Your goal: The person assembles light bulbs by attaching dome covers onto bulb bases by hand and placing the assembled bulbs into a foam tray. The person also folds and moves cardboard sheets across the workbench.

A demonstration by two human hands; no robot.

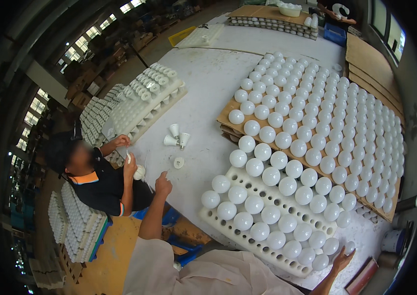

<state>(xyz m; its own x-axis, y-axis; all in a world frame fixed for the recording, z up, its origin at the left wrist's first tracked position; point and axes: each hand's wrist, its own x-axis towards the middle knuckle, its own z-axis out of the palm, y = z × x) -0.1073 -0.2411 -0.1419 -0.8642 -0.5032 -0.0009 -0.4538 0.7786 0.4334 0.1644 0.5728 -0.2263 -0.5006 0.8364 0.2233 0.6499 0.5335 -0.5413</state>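
Note:
My left hand (163,184) reaches out to the near left edge of the white table (203,83), fingers curled, nothing clearly in it. Low on the right, my right hand (341,259) grips a white bulb (349,247) at the corner of a white foam tray (218,223) full of round white bulbs. Across from my left hand sits a co-worker in a black shirt (102,189), holding a bulb part (139,172).
A large block of white bulbs stands on stacked cardboard sheets (224,118) behind the foam tray. Three loose bulb housings (175,137) and a small cap (179,162) lie mid-table. Trays of housings (139,101) line the left edge. A white cup (393,241) and red box (361,278) sit at the right.

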